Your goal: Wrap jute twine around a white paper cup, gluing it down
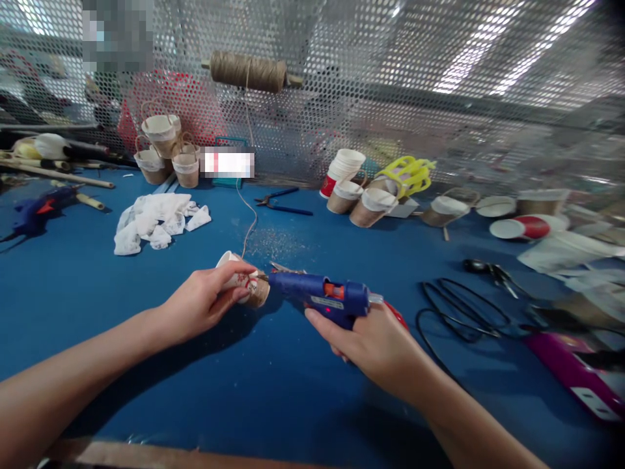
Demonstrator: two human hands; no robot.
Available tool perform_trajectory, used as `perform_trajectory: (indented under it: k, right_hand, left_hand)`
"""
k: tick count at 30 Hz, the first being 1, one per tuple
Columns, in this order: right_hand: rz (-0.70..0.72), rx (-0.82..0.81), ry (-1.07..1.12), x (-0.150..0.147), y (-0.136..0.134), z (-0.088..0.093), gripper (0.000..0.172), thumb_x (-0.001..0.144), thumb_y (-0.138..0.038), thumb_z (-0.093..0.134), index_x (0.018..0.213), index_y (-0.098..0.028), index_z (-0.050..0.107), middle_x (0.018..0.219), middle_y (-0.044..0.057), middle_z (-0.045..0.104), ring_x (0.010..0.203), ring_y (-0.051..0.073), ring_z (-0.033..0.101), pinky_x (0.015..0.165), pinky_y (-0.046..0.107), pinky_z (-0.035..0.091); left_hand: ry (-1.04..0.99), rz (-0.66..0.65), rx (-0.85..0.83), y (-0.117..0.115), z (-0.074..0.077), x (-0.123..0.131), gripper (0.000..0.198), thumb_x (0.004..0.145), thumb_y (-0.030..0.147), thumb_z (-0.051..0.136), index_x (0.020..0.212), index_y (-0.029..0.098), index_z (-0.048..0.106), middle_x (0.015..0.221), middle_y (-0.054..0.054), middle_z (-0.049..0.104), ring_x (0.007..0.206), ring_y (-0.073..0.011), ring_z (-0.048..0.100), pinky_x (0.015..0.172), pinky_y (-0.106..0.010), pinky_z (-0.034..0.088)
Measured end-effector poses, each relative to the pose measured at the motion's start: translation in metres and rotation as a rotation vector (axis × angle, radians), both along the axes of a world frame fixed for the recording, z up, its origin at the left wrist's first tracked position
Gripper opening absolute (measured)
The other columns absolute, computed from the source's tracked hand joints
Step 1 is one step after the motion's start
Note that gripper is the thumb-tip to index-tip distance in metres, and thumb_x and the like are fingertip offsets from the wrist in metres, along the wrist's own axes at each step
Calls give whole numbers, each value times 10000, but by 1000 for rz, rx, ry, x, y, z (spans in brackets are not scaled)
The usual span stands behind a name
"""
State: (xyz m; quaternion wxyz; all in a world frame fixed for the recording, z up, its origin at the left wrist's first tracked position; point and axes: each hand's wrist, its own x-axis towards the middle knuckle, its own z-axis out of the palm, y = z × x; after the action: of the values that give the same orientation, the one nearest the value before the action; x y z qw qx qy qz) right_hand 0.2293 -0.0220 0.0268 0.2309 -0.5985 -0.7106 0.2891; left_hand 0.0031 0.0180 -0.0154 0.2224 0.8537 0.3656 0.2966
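Fingers (236,268) on partly twine-wrapped cup (252,286)

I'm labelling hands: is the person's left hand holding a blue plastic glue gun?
No, the left hand holds a white paper cup with brown twine; the right hand grips the glue gun.

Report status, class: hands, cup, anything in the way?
Left hand holding cup. Right hand gripping glue gun, aimed at cup. Possible snag: twine behind cup.
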Motion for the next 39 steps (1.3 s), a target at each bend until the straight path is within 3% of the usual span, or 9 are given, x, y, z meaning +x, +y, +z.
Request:
perform_trajectory:
  k: [5, 14, 21, 25, 30, 39]
  right_hand:
    - [1, 9, -65, 0, -6, 6, 180, 751, -306, 510, 626, -181, 547, 358, -66, 432, 342, 89, 416, 349, 208, 337]
    - [-15, 94, -65, 0, -6, -3, 117, 705, -287, 544, 707, -180, 592, 422, -51, 473, 399, 109, 462, 380, 214, 379]
    - [-18, 133, -54, 1, -10, -2, 82, 710, -278, 547, 722, -208, 589, 581, -11, 634, 513, 148, 592, 491, 234, 481]
    - [42, 150, -35, 0, -9, -3, 72, 725, -245, 536, 743, -222, 601, 687, -5, 678, 653, 165, 637, 645, 255, 510]
    - [-4, 123, -41, -3, -10, -1, 112, 722, -270, 539, 774, -196, 604, 733, 24, 680, 711, 196, 640, 698, 293, 510]
    - [38, 60, -23, -6, -12, 3, 77, 741, -245, 532, 670, -221, 514, 635, 16, 587, 680, 195, 605, 627, 292, 499]
  left_hand:
    - [22, 8, -47, 0, 4, 0, 264, 869, 237, 393, 1108, 154, 467, 935, -76, 680, 685, -143, 657, 609, -241, 494]
    - [34, 36, -64, -1, 4, 1, 268, 863, 252, 392, 1097, 157, 483, 832, -45, 682, 601, -126, 626, 552, -215, 462]
    - [7, 37, -90, -1, 5, 2, 259, 871, 258, 384, 1092, 172, 487, 832, -31, 674, 609, -117, 611, 571, -212, 452]
    - [24, 65, -143, 0, 5, 2, 259, 875, 268, 381, 1092, 177, 488, 905, -53, 673, 729, -152, 642, 650, -252, 477]
    - [35, 98, -171, -1, 5, 2, 263, 874, 283, 393, 1093, 175, 490, 924, -65, 673, 815, -185, 646, 696, -285, 485]
    - [34, 129, -161, -2, 5, 3, 271, 877, 294, 380, 1088, 168, 495, 910, -69, 677, 757, -180, 645, 662, -289, 491]
